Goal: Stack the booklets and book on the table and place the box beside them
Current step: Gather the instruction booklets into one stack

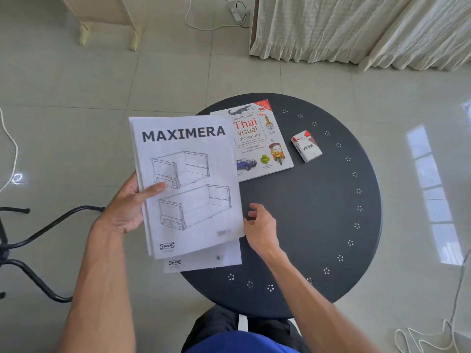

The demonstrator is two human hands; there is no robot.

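from the head camera, the left hand (pixel 127 207) is grasping the top booklet (pixel 187 184) by its left edge, thumb on the cover. the right hand (pixel 261 225) is loose and half curled, grasping nothing, just beside the booklet's right edge. i think the step now is putting this booklet down flat on the other booklet (pixel 204 261), which peeks out under it at the near left part of the round dark table (pixel 318 225). to do it well, line up the corners, use the free hand to steady the right side, and lay it down slow so the pages do not slide off the table's edge.

the top booklet is white, thin and floppy, with big letters and line drawings of drawers. the book (pixel 260 143) lies flat at the far side of the table, partly under the held booklet's corner. the small box (pixel 307 146) is white and red, and sits near the book's right side, not touching it.
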